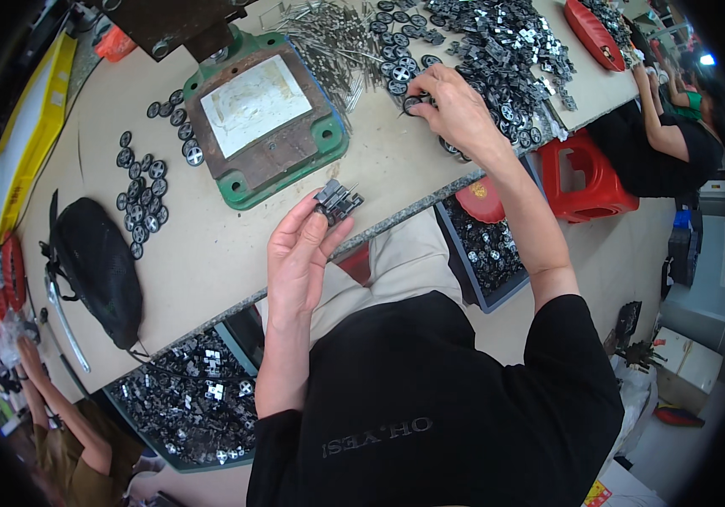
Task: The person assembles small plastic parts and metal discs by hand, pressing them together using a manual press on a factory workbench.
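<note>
My left hand point(295, 253) is closed around a small dark plastic part point(339, 201), gripped between thumb and fingers just above the table's front edge. A thin metal pin sticks out of that part. Over the table to the right, my right hand point(459, 111) pinches a small black wheel point(414, 102) with its thumb and fingers. More black wheels with silver spokes point(400, 74) lie beside and beyond this hand. A loose heap of thin metal rods point(328, 42) lies farther back, next to a large pile of small black and silver parts point(506, 38).
A press with a green base point(334, 152) and white plate point(257, 101) stands between several wheels point(138, 203) and the rods. Left lies a black mesh bag point(96, 262). Below the edge are two bins of parts point(240, 355) and a red stool point(586, 182). Other people sit left and right.
</note>
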Available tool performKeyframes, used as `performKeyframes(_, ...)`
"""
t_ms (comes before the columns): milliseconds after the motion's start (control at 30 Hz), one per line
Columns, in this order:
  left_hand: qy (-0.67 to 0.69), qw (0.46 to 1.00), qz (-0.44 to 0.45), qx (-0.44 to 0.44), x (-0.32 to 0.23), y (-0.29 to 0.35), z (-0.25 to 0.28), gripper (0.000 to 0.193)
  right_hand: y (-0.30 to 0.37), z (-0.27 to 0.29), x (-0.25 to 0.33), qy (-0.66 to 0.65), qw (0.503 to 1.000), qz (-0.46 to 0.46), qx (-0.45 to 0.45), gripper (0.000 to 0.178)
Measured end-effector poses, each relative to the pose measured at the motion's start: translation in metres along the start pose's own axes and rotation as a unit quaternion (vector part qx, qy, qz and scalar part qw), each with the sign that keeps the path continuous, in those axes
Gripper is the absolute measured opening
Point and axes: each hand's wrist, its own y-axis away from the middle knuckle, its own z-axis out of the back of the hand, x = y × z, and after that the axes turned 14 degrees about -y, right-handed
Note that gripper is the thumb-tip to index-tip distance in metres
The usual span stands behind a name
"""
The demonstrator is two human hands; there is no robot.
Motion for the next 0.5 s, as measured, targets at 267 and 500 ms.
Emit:
performKeyframes(267, 0.008, 1.000, 0.010, -0.011, -0.002, -0.002, -0.006, 0.031, 0.032, -0.008, 0.067, -0.457, 0.867, -0.197, 0.022, 0.019)
performKeyframes(500, 0.007, 1.000, -0.006, -0.023, 0.000, 0.001, -0.006, 0.033, 0.052, -0.032, 0.092, -0.544, 0.815, -0.195, -0.038, 0.017)
